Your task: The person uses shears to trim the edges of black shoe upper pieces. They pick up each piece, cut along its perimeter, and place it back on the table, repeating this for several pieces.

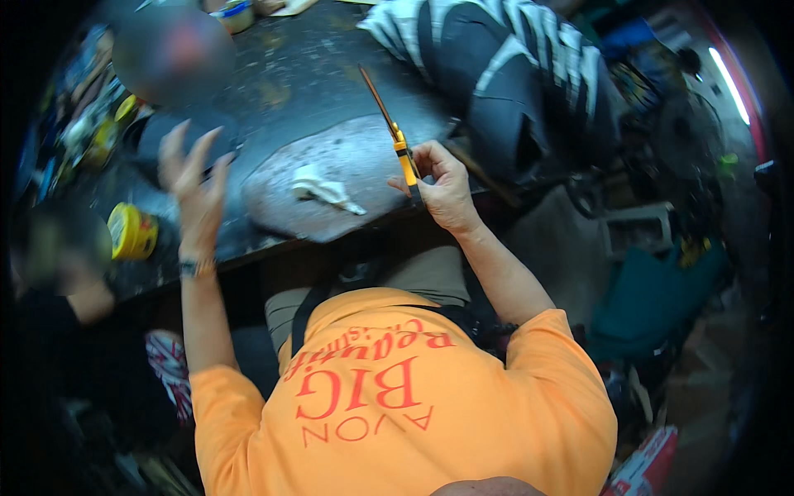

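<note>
My right hand (444, 188) is closed around the yellow and black handle of a long, narrow-bladed tool (405, 157). Its thin brownish blade points up and away, over the workbench; seen nearly edge-on, its exact kind is unclear. My left hand (195, 183) is raised above the bench's near left side, fingers spread and slightly blurred, holding nothing. Between my hands, a grey, rounded flat piece (289, 165) lies on the dark bench (285, 66). On it rests a small white object (321, 189) with a narrow end, too blurred to name.
A yellow tub (132, 231) stands left of my left hand. Clutter (95, 136) lines the bench's left side. Black-and-white striped covering material (504, 74) is heaped at the far right. Two other people are across the bench and at the left. A fan (682, 124) stands at right.
</note>
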Action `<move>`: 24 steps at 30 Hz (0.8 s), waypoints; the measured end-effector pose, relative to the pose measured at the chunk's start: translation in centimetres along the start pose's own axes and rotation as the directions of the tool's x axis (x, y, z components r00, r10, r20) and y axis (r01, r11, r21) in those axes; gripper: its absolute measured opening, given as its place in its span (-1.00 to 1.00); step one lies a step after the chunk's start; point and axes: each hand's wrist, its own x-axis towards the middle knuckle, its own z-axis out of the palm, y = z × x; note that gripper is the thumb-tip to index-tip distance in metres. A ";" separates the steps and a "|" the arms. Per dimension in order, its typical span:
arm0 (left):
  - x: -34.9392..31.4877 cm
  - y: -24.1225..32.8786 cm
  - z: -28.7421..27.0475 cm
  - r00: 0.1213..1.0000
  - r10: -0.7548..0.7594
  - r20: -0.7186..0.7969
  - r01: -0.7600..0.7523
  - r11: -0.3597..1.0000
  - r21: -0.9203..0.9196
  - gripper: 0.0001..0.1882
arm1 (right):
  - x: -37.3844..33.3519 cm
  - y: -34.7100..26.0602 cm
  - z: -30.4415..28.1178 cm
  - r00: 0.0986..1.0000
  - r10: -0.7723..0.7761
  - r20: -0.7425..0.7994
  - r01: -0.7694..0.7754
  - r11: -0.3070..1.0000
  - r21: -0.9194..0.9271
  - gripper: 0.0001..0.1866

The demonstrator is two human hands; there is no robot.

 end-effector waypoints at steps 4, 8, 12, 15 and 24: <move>-4.7 -3.3 -5.2 0.901 -0.191 -0.390 0.290 0.933 0.212 -0.32 | -2.9 -5.0 -5.7 0.929 -0.240 -0.281 0.105 0.901 -0.421 -0.69; -9.1 -10.2 -5.3 0.812 -0.449 -0.373 0.515 0.852 0.096 -0.11 | -4.4 -6.5 -9.4 0.825 -0.390 -0.409 0.055 0.776 -0.629 -0.67; -11.1 -15.6 -4.6 0.837 -0.453 -0.306 0.514 0.843 0.157 -0.18 | -4.7 -4.5 -9.1 0.861 -0.316 -0.399 -0.080 0.689 -0.720 -0.64; -9.4 -17.0 -4.3 0.854 -0.476 -0.211 0.509 0.847 0.151 -0.17 | -3.9 -3.0 -9.1 0.898 -0.270 -0.346 -0.088 0.662 -0.744 -0.68; -6.1 -2.5 -3.4 0.980 -0.195 0.028 0.197 0.961 -0.193 -0.70 | -2.8 -6.5 -9.8 0.655 -0.487 -0.578 0.236 0.859 -0.455 -0.62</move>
